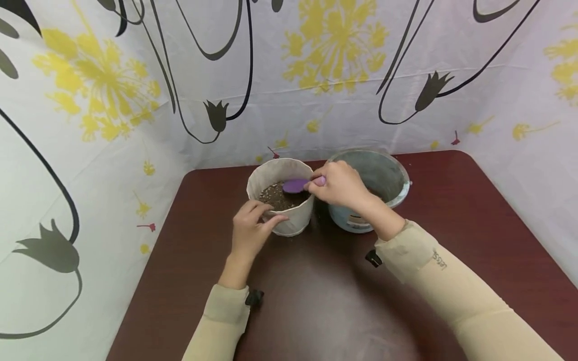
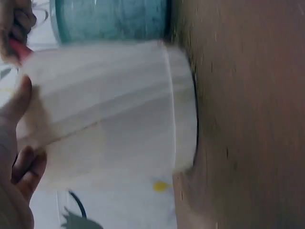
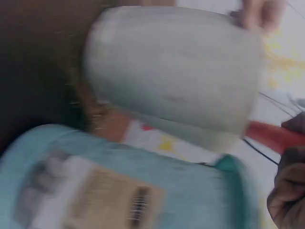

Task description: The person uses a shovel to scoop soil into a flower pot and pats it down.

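A white plant pot (image 1: 295, 220) with a wavy rim stands on the table, holding dark soil (image 1: 280, 198) flecked with white bits. My left hand (image 1: 253, 225) grips its near left rim, the thumb spread along the outer wall. In the left wrist view that thumb and the bent fingers lie near the pot's rim. My right hand (image 1: 338, 184) holds the handle of a purple scoop (image 1: 294, 186). The scoop's bowl is inside the white pot, over the soil. In the right wrist view the scoop's handle (image 3: 271, 137) looks red, and the picture is blurred.
Right beside the white pot is a blue-grey bucket (image 1: 349, 223) with a label (image 3: 114, 200), partly behind my right hand. The dark red table (image 1: 316, 301) ends at a flower-printed cloth (image 1: 271, 85) behind and at the sides.
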`<state>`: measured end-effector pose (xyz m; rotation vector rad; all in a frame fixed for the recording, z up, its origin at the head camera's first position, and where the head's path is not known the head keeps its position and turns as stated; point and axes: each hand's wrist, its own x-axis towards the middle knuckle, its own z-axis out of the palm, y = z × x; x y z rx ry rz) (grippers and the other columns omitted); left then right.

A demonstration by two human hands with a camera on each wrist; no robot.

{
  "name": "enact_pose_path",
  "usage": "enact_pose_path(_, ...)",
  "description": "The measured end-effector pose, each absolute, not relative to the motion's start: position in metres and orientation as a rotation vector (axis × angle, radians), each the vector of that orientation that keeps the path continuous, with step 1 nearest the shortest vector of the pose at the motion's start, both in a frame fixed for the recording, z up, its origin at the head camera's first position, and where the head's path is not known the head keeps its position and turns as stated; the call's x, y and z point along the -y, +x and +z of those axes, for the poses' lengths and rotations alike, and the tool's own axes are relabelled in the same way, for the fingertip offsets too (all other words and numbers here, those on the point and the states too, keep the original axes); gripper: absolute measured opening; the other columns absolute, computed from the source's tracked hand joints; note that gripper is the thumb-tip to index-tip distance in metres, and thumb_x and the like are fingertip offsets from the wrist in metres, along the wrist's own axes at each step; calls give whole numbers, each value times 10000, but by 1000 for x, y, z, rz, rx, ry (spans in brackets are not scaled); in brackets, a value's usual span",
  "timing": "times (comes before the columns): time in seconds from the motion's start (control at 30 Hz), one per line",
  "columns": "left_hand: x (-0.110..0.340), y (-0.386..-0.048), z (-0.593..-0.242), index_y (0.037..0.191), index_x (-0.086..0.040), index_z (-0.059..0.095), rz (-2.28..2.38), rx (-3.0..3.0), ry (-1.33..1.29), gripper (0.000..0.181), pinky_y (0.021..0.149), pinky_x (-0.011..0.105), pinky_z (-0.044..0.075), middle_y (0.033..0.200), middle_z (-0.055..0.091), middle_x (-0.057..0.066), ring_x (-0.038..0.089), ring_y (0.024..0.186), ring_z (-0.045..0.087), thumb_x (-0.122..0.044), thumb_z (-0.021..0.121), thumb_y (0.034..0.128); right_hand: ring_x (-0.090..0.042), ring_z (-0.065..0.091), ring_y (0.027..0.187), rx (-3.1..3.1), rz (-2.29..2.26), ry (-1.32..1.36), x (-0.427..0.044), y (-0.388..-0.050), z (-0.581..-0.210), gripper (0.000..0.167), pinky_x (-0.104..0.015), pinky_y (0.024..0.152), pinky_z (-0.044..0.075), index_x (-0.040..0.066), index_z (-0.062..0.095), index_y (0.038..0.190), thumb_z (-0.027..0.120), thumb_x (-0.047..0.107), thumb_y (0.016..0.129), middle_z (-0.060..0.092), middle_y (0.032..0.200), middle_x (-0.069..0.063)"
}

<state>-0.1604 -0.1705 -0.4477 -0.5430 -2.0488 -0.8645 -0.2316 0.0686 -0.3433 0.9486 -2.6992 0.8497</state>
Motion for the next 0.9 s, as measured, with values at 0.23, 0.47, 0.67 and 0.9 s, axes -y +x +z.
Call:
enact_pose_path(0.23,180,-158,-451,921,-7,765,-906,2047,-535,382,703,330,534,916,672,74,226,787,652,-194,966,655,-159,552,575,2686,862,975,-62,-234,-351,182,-312,497,418,93,827,940,728,235,884,660,626,54)
enact_pose_path(0.47,157,-160,-454,856,-10,764,-1030,1995,-411,372,576,312,491,826,618,48,237,666,598,-223,966,629,-172,595,586,2711,900,942,-64,-236,-350,212,-356,567,485,73,820,979,697,227,901,724,699,-5)
enact_pose_path(0.67,140,-158,-456,888,8,759,-1080,1971,-319,384,582,261,463,844,591,78,216,669,567,-205,958,638,-280,694,742,2702,866,935,-66,-236,-355,257,-438,631,550,73,815,1047,691,254,913,776,876,-77)
enact_pose_path(0.9,146,-155,-458,900,-5,762,-1048,2026,-317,357,610,235,476,900,571,60,162,692,548,-203,953,673,-205,709,789,2452,1104,895,-95,-224,-342,203,-346,708,523,88,818,1016,673,186,914,782,937,-54)
